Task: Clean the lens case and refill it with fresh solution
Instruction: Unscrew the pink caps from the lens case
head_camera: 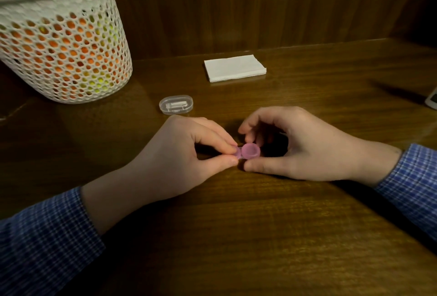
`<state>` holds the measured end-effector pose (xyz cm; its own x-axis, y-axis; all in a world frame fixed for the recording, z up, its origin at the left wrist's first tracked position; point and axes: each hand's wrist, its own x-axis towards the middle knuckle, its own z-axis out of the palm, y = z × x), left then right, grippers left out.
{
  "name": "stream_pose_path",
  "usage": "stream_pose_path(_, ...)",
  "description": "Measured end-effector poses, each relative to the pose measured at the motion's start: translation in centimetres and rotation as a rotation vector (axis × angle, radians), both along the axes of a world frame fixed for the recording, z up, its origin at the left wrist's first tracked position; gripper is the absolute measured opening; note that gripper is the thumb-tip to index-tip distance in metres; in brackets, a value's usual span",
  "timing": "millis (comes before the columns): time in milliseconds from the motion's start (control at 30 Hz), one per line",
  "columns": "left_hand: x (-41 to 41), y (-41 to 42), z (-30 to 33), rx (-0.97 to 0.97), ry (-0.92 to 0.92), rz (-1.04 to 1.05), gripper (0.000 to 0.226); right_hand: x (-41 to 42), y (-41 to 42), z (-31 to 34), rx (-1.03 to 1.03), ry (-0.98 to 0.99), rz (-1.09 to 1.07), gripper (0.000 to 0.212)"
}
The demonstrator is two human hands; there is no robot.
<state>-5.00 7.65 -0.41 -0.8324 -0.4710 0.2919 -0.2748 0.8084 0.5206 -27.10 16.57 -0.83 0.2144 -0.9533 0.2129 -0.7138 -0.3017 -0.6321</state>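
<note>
Basket (63,59), tissues (234,67), clear box (176,104) behind hands.

The small translucent pink plastic lens case (247,151) lies low over the dark wooden bench (260,224), held level between both hands. Its right well shows as a round pink cup facing up, its rim in plain view. The left end is hidden under fingertips, so that side's state cannot be told. A narrow bridge joins the two halves.
</note>
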Motion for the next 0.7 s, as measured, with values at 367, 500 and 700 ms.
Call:
stream_pose_path(367, 0.0, -0.16, -0.07, 0.014, 0.003, -0.022, 0.019, -0.35, -0.3, 0.22, 0.062, -0.105, 0.072, 0.042)
stream_pose_path(500, -0.04, -0.18, -0.05, 0.021, 0.001, -0.033, 0.018, -0.38, -0.48, 0.4, 0.055, -0.07, 0.099, 0.036)
stream_pose_path(700, -0.03, -0.28, 0.03, 0.024, -0.005, -0.019, 0.019, 0.14, -0.02, 0.04, -0.062, -0.002, -0.014, 0.047)
